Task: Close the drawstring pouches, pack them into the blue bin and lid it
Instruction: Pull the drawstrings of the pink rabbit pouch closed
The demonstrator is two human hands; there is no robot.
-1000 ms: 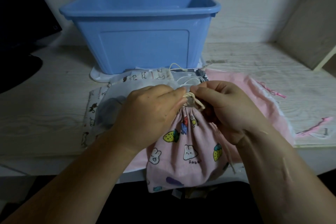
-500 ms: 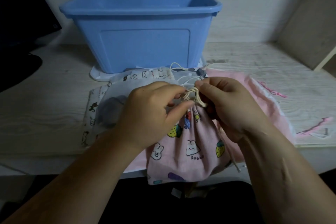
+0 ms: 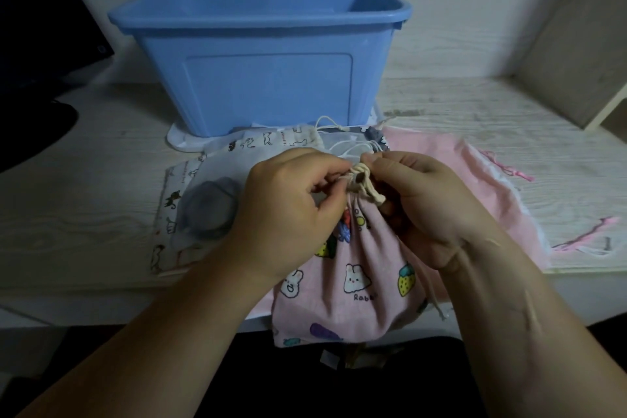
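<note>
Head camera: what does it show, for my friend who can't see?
The left hand and right hand pinch the cord at the gathered neck of a pink pouch. Other pouches lie behind it, before a lidless blue bin.

left hand (image 3: pixel 288 210): fingers curled, pinching | right hand (image 3: pixel 424 204): fingers curled, pinching

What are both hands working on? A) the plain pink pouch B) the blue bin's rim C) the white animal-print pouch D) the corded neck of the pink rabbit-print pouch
D: the left hand pinches the gathered neck of the pink rabbit-print pouch, the right hand its cream cord.
</note>
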